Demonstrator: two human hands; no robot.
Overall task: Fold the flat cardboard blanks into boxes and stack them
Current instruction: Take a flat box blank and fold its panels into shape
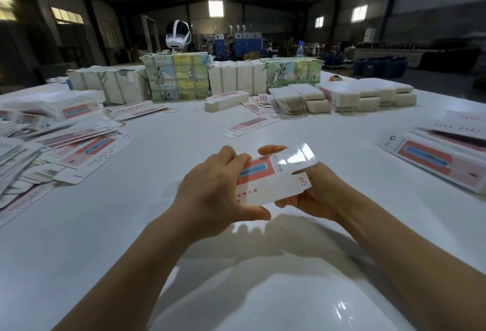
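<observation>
I hold the carton (273, 178) above the worktop (263, 291) centre, left hand (210, 191) at 9 o'clock, right hand (313, 191) at 3, both grips clamped on it. I judge it light, glossy, slippery, crushable: grip along creased edges.

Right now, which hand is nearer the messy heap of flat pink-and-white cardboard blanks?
Left. The left hand grips the half-folded box on the side facing the heap of blanks; the right hand holds its far side.
</observation>
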